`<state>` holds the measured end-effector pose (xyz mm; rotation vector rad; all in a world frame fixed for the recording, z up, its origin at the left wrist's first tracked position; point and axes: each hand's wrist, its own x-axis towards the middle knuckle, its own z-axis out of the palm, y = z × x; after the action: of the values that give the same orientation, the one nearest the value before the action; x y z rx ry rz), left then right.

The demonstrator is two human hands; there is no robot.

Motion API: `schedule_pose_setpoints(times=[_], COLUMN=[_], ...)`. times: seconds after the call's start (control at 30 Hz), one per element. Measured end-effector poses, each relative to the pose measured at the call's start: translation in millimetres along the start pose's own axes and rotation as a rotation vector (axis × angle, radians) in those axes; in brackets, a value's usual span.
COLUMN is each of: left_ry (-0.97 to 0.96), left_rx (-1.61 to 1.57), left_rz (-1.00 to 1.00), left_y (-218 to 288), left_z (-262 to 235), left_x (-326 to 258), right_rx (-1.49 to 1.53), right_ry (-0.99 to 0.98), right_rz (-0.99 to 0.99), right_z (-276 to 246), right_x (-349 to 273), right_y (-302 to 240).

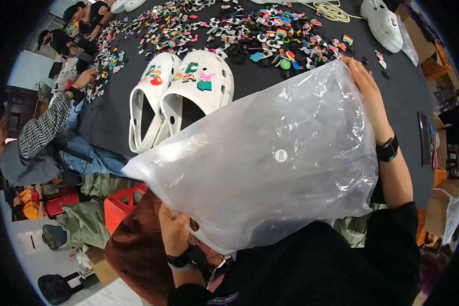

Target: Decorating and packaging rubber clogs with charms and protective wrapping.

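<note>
A large clear plastic bag [311, 117] with a round white sticker [281, 155] is stretched out in front of me. My left hand [174, 230] pinches its near left edge, close to my body. At the bag's far right corner, my right hand [366, 92] grips the plastic, its fingers laid along the edge. Folds of film hide what, if anything, is inside. Beyond the bag, a pair of white clogs [220, 76] stands on the dark table [109, 109], with colourful charms fixed on the toes. The bag's edge overlaps the right-hand clog.
Piles of small colourful charms [163, 30] spread across the table's far side. Another white clog [382, 25] and a coil of cream cord [334, 11] lie at the far right. A person in a checked sleeve [46, 125] reaches in from the left. A red stool [121, 204] stands below.
</note>
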<state>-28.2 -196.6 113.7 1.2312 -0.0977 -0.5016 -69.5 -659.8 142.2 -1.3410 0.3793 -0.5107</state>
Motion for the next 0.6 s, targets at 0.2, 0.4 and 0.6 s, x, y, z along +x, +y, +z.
schedule_pose_setpoints(times=[0.2, 0.4, 0.6], left_ry=[0.476, 0.523, 0.575], left_rx=[0.111, 0.129, 0.217], left_rz=[0.121, 0.176, 0.254], left_y=[1.8, -1.7, 4.9], left_z=[-0.9, -2.4, -14.4], left_x=[-9.3, -10.3, -11.2], right_rx=[0.525, 0.001, -0.175], right_ry=[-0.331, -0.849, -0.536], right_rz=[0.392, 0.464, 0.342], right_z=[-8.8, -32.2, -26.8], right_x=[-11.5, -49.4, -47.9], right_y=[-4.6, -6.6, -4.0])
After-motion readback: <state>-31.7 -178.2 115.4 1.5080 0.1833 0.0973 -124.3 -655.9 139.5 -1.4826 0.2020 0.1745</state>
